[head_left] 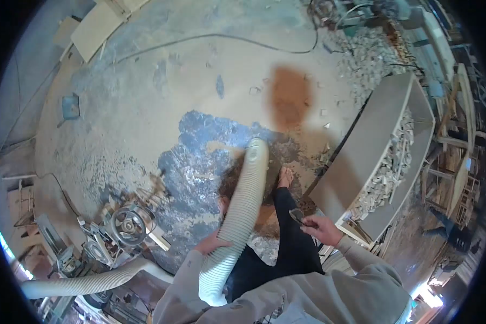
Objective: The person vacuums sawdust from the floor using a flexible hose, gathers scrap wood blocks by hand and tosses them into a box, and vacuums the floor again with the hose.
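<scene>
A wide ribbed hose (244,197), pale and flexible, runs from my lap down to the floor. My left hand (211,243) is wrapped round its side, low on the hose near my body. The hose's far end sits over a dark patch of floor, beside my bare foot (285,176). Out to the right, above my leg, my right hand (324,230) is closed on a small dark object (296,215) with a rounded end; its kind is too small to make out. The right hand is apart from the hose.
A long open box (372,143) full of wood offcuts stands at the right. Machinery with a handwheel (129,224) and a second ribbed hose (97,282) are at lower left. A black cable (216,35) crosses the dusty floor, and a scrap pile (362,59) lies at upper right.
</scene>
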The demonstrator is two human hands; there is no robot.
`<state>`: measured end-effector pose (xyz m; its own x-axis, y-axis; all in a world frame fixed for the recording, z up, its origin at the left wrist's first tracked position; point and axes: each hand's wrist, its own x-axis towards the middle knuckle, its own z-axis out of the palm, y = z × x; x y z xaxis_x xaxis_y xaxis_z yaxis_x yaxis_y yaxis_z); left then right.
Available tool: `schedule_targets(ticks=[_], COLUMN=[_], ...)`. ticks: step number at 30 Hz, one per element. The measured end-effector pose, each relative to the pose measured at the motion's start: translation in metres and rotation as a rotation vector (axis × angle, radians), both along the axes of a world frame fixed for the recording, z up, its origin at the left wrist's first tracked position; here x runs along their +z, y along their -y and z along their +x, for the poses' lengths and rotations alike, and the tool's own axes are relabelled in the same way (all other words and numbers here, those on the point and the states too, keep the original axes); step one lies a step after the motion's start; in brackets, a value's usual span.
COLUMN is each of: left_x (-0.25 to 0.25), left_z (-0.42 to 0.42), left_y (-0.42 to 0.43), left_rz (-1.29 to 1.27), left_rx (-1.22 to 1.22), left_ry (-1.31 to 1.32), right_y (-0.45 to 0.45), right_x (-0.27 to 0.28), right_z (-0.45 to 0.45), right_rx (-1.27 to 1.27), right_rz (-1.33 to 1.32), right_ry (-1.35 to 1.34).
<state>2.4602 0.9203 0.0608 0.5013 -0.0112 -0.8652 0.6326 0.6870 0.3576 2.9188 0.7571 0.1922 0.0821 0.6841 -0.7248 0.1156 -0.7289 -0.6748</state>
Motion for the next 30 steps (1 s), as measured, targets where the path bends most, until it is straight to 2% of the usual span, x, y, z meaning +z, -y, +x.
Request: schedule_targets(ticks=[1,2,3,4,6,8,10,11,12,13,14,16,17,18,19,20,22,24,26,28,29,30], left_x=[0.012,0.023,0.034,0.043,0.059,0.044,0.037,0.034,0.027,0.017,0.009,0.017,0.013,0.004,-0.005,-0.013,0.032,0.120,0.181,0.212,0.218,0.224], left_z=[-0.008,-0.018,-0.028,-0.038,-0.060,-0.098,-0.108,-0.109,-0.121,-0.126,-0.129,-0.127,-0.126,-0.124,-0.120,-0.112,-0.074,-0.010,0.044,0.087,0.105,0.122], left_y=[-0.008,-0.018,-0.027,-0.034,-0.049,-0.054,-0.069,-0.076,-0.082,-0.091,-0.098,-0.104,-0.102,-0.099,-0.096,-0.093,-0.063,-0.031,0.011,0.043,0.056,0.067], left_rz=[0.021,-0.014,-0.050,-0.026,-0.009,0.002,0.110,0.058,0.000,-0.020,0.072,0.245,0.243,0.431,0.625,0.787,0.909,0.552,0.434,0.183,0.189,0.045], left_rx=[-0.008,0.091,0.190,0.181,0.228,0.184,0.377,0.462,0.546,0.605,0.591,0.536,0.508,0.452,0.396,0.225,-0.005,0.093,0.095,0.177,0.152,0.234], left_ry=[0.022,0.009,-0.003,0.021,-0.141,-0.150,0.042,0.090,0.125,0.075,0.104,0.000,0.022,-0.048,-0.116,-0.173,-0.145,0.033,0.263,0.495,0.498,0.552], right_y=[0.016,0.033,0.052,0.066,0.094,0.102,0.105,0.114,0.122,0.127,0.130,0.126,0.130,0.133,0.129,0.127,0.128,0.114,0.099,0.087,0.082,0.077], right_x=[0.023,0.041,0.052,0.056,0.063,0.086,0.112,0.109,0.111,0.113,0.118,0.143,0.142,0.145,0.163,0.158,0.143,0.153,0.144,0.103,0.117,0.134], right_z=[-0.007,-0.015,-0.026,-0.033,-0.053,-0.077,-0.108,-0.125,-0.143,-0.154,-0.167,-0.184,-0.187,-0.189,-0.191,-0.193,-0.190,-0.179,-0.173,-0.168,-0.168,-0.167], right_rx=[0.006,0.013,-0.035,-0.046,-0.369,-0.474,-0.516,-0.629,-0.689,-0.668,-0.642,-0.680,-0.605,-0.525,-0.568,-0.601,-0.750,-0.671,-0.561,-0.467,-0.427,-0.382], right_rz=[-0.047,-0.093,-0.054,-0.029,0.066,0.047,0.101,0.149,0.169,0.171,0.171,0.142,0.179,0.212,0.226,0.238,0.343,0.258,0.234,0.349,0.401,0.452], right_ry=[0.028,0.054,0.151,0.172,0.132,0.162,0.251,0.154,0.187,0.159,0.127,0.119,0.170,0.219,0.194,0.208,0.065,0.016,-0.002,-0.242,-0.214,-0.185])
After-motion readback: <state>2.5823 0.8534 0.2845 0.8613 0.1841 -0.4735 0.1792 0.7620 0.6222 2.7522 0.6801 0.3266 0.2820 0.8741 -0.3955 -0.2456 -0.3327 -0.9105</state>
